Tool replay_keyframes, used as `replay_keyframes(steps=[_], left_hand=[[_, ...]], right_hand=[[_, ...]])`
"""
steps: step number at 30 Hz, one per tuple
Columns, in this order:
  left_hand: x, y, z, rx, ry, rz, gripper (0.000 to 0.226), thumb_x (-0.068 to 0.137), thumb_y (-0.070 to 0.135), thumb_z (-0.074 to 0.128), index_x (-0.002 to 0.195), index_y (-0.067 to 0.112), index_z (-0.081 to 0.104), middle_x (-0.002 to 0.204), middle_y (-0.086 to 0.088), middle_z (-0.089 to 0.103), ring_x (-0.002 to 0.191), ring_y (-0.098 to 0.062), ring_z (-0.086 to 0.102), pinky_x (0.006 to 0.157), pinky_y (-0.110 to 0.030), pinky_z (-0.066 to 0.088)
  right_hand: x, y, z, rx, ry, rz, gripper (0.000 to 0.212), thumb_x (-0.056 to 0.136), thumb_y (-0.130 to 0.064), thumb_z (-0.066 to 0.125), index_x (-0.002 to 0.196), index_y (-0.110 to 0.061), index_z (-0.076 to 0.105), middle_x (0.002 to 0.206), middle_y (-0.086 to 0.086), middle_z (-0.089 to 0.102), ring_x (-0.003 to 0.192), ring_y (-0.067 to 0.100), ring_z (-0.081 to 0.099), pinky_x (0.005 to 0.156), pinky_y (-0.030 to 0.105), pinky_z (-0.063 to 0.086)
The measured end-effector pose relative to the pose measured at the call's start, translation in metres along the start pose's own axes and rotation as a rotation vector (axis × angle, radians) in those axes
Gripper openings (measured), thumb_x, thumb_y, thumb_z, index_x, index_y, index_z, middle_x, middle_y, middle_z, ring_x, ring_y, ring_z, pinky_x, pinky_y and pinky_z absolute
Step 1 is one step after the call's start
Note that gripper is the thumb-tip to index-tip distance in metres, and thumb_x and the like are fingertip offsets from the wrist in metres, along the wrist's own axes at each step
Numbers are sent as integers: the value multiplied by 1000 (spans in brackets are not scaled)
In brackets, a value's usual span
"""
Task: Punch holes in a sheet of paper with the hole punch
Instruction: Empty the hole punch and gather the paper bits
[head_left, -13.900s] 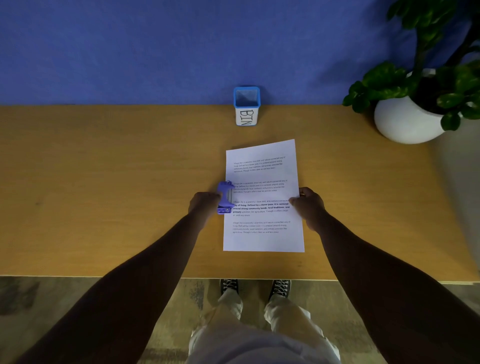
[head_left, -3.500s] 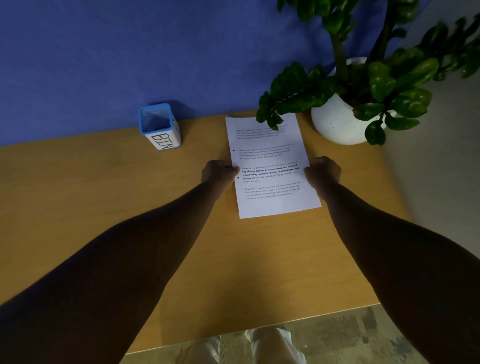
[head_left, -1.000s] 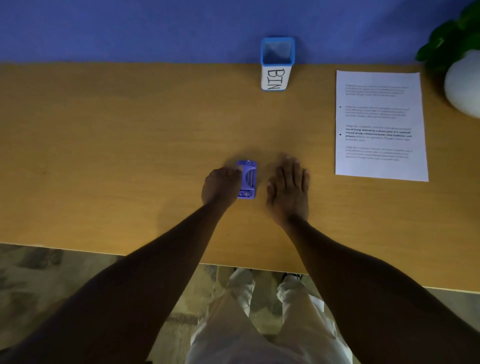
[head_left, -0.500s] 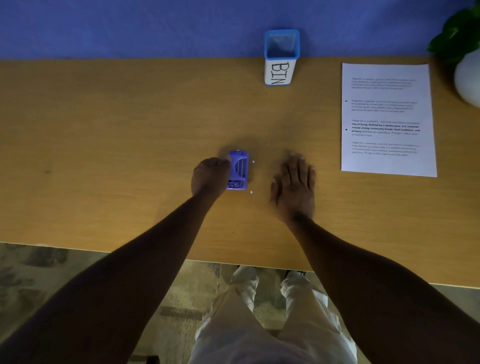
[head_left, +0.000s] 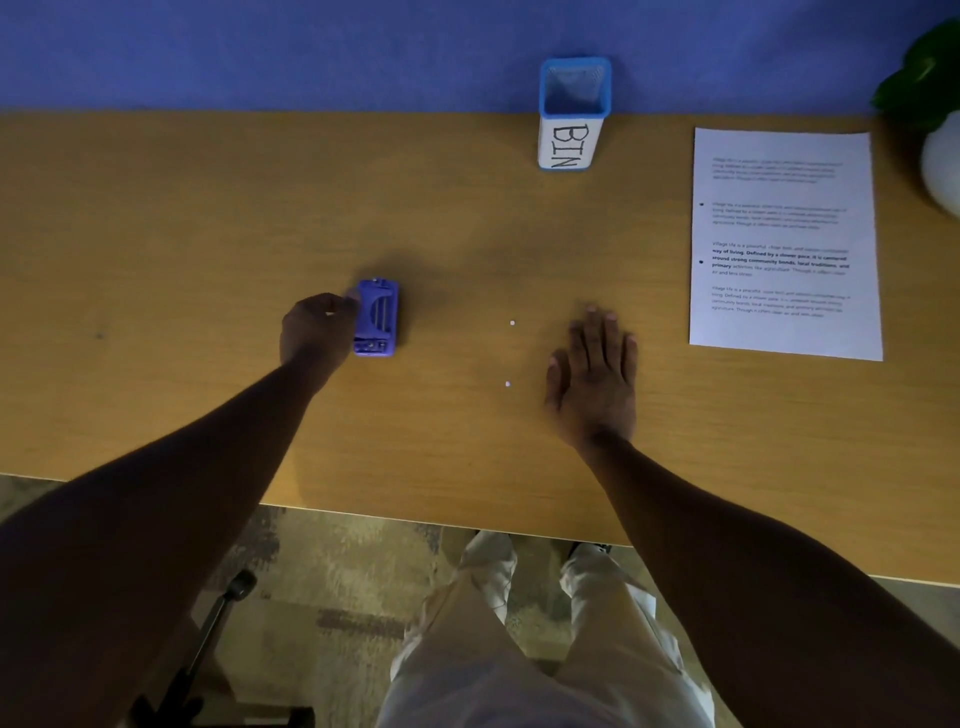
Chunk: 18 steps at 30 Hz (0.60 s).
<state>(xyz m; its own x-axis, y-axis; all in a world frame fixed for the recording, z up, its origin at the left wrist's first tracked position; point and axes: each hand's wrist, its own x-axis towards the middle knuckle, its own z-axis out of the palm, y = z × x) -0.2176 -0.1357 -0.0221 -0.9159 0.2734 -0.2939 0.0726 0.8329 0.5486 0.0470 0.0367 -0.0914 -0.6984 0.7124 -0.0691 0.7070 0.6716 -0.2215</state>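
A small purple hole punch (head_left: 377, 318) rests on the wooden desk (head_left: 156, 218) left of centre. My left hand (head_left: 317, 330) grips its left side with curled fingers. My right hand (head_left: 595, 376) lies flat on the desk, palm down, fingers together, holding nothing. Two tiny white paper dots (head_left: 512, 323) (head_left: 507, 384) lie on the wood between my hands. The printed sheet of paper (head_left: 784, 241) lies flat at the far right, with two punched holes along its left margin.
A blue-rimmed white cup labelled BIN (head_left: 571, 117) stands at the back against the blue wall. A white plant pot (head_left: 943, 166) with green leaves sits at the right edge behind the sheet. The desk's front edge runs above my legs.
My left hand has slid the hole punch to the left, leaving two paper dots exposed on the desk. My right hand stays flat in about the same place.
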Motion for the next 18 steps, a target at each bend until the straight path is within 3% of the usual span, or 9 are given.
replay_keyframes(steps=[3,8,12,18], left_hand=[[9,-9,-9,17,7,-11,43,92,53,50,90,16,71,85,-7,64,79,-25,57,73,-34,46],[17,-12,-14,122,-15,10,47,96,50,42,67,16,55,75,-9,58,75,-28,54,68,-34,40],[21,-13,-14,194,-25,11,49,97,51,37,73,13,56,79,-14,59,78,-32,55,76,-39,47],[27,-19,-15,209,-45,6,50,98,49,36,67,13,52,70,-10,56,73,-30,52,68,-33,37]], right_hand=[[0,0,-1,-6,-2,4,60,100,-42,26,150,-10,28,163,11,11,151,29,3,120,51,10],[0,0,-1,-16,-2,-1,60,100,-43,25,150,-10,29,163,11,12,151,29,3,120,51,10],[0,0,-1,-17,0,-1,59,100,-43,26,150,-10,30,162,11,12,151,29,3,120,51,10],[0,1,-2,-32,2,-2,59,100,-43,26,150,-11,30,162,10,12,151,29,4,120,50,10]])
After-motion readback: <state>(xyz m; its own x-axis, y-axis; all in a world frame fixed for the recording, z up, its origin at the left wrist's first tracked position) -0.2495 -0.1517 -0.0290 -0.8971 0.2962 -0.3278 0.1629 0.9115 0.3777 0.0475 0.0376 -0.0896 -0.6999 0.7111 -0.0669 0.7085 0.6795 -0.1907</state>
